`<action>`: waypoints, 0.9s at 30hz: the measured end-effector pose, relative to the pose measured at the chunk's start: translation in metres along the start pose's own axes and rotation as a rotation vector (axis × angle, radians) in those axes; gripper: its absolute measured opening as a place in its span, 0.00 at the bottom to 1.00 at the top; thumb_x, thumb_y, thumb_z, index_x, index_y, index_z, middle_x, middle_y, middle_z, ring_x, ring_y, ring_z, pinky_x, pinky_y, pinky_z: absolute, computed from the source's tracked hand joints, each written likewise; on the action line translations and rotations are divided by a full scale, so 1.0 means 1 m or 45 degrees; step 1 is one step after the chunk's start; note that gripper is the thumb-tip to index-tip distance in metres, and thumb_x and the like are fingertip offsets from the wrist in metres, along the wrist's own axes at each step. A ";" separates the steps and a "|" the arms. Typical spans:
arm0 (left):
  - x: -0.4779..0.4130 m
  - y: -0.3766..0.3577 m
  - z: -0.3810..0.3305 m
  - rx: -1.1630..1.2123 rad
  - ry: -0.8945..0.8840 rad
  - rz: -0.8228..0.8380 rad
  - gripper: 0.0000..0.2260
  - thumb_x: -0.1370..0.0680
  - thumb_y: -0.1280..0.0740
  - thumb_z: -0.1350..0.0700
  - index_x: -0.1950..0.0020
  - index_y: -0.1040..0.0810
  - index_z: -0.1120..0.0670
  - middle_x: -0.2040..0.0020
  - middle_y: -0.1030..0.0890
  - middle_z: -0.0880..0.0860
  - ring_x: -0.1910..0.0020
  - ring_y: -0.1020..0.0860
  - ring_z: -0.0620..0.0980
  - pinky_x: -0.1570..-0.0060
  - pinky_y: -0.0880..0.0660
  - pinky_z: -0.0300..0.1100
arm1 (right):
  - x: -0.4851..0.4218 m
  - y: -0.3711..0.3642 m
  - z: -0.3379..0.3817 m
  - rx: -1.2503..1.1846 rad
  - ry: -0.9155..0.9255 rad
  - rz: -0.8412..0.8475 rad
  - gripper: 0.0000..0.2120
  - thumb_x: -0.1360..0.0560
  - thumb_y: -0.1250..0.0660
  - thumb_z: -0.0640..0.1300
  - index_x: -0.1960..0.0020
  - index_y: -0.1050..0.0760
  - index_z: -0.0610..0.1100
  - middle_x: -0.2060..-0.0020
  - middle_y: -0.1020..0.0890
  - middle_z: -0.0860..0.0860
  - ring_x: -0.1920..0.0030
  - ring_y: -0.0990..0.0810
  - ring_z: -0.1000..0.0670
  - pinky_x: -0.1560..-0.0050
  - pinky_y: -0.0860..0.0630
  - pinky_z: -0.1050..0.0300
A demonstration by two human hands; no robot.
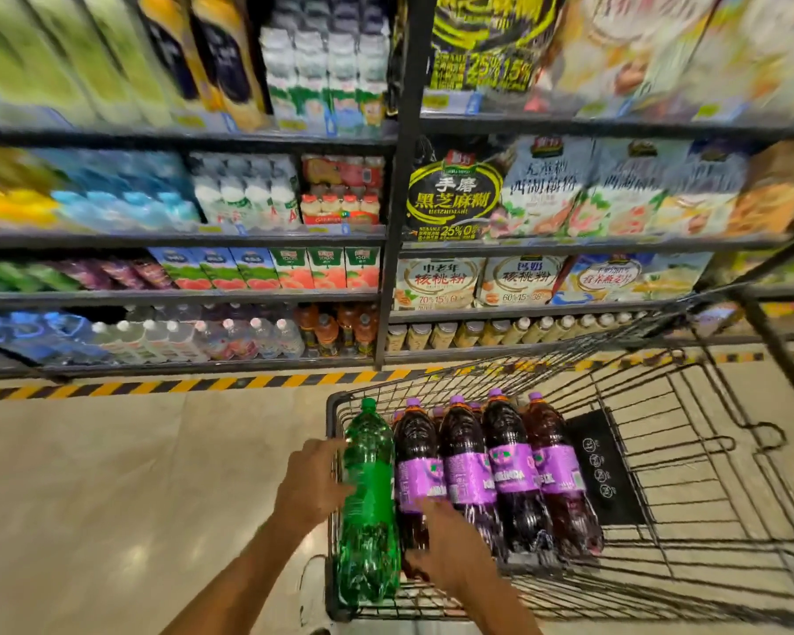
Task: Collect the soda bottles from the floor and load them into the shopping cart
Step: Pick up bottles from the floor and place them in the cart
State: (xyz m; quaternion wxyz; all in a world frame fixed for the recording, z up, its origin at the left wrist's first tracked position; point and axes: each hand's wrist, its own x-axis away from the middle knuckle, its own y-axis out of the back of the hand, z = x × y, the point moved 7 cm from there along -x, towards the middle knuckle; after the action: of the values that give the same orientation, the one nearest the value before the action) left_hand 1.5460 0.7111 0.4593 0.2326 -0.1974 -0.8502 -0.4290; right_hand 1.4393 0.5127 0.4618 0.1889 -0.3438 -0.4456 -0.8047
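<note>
Supermarket shelves, left hand touching green bottle

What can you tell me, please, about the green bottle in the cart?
The green bottle is large, of translucent green plastic with a green cap. It lies lengthwise at the left side of the cart, cap toward the far end, beside a purple-labelled bottle. The left hand touches its left side. The right hand is near its lower right; contact is unclear.

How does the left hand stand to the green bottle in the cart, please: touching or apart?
Touching. The head view shows the left hand laid against the side of the green bottle, with no gap between.
</note>
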 end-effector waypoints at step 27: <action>0.375 0.058 0.034 -0.155 0.890 -0.708 0.33 0.25 0.26 0.41 0.25 0.34 0.49 0.30 0.27 0.53 0.32 0.27 0.56 0.37 0.26 0.51 | 0.148 0.040 0.222 1.465 1.280 0.101 0.37 0.26 0.23 0.58 0.24 0.33 0.46 0.28 0.25 0.44 0.30 0.25 0.39 0.35 0.23 0.42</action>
State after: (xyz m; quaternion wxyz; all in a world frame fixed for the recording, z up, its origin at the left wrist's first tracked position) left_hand 1.2639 0.8221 0.6907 0.3696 0.1822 -0.7146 -0.5653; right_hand 1.4465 0.6799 0.6736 0.5468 0.2004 -0.6423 -0.4983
